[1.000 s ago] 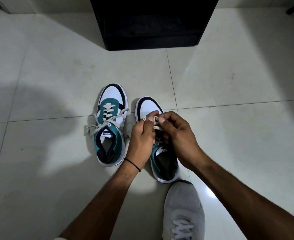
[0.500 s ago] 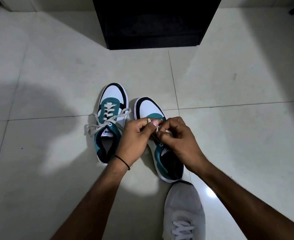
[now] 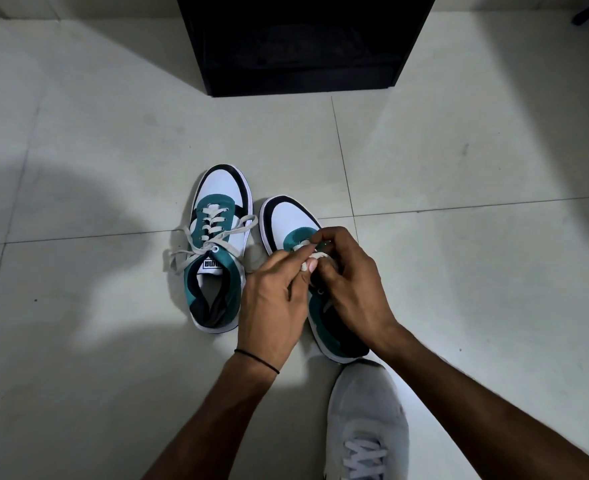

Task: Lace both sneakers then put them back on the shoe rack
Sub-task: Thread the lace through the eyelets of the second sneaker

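Both hands, left hand (image 3: 275, 303) and right hand (image 3: 350, 282), pinch lace (image 3: 303, 247) over right sneaker (image 3: 295, 225) mid-floor; left sneaker (image 3: 218, 247) laced beside. Next: thread eyelet, then rack (image 3: 300, 43).

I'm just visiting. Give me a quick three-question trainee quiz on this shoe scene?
1. True or false: the left sneaker has its lace threaded through the eyelets.
2. Which shoe are both hands working on? A. right sneaker B. grey shoe C. neither
3. Fill in: the black band sits on the ____ wrist.

Key:
1. True; its ends lie loose.
2. A; the left hand and right hand pinch the lace over it.
3. Left.
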